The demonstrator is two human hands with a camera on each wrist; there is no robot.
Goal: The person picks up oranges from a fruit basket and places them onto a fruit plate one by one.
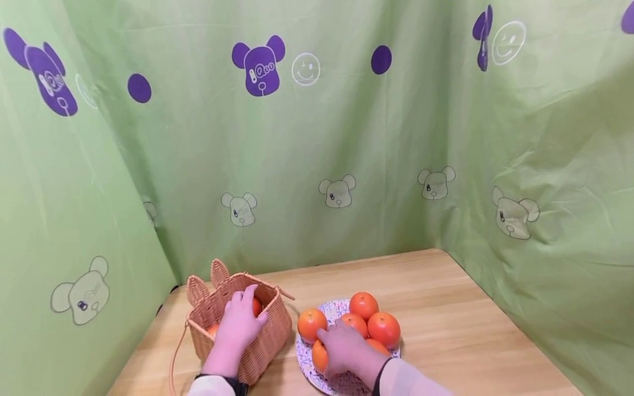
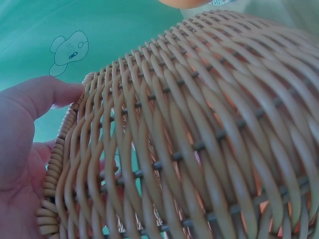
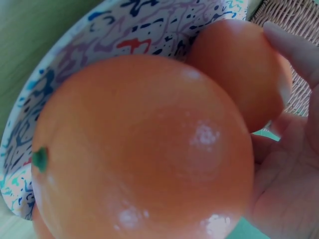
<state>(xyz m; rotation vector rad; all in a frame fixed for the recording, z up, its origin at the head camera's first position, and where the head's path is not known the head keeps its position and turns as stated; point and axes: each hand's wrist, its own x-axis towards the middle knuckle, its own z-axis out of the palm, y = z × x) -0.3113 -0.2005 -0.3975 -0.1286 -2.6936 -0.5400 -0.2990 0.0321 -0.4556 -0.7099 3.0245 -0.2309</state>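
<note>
My left hand (image 1: 241,322) reaches over the near side of a woven basket (image 1: 264,344), its fingers spread above the opening. In the left wrist view, the thumb (image 2: 55,97) touches the basket's rim and the other fingers are partly hidden behind the weave. An orange (image 1: 256,307) shows inside beside this hand; another orange (image 1: 213,329) is partly covered by it. Over a speckled plate (image 1: 308,369), my right hand (image 1: 344,347) grips an orange (image 1: 320,356) at the plate's left side. A larger-looking orange (image 3: 144,149) fills the right wrist view, close to the palm.
Several other oranges lie on the plate, including one at the back (image 1: 364,306), one at the right (image 1: 383,329) and one at the left (image 1: 312,325). The basket has two ear shapes (image 1: 198,290) and a strap (image 1: 178,357). Green curtains (image 1: 317,137) surround the wooden table (image 1: 446,308).
</note>
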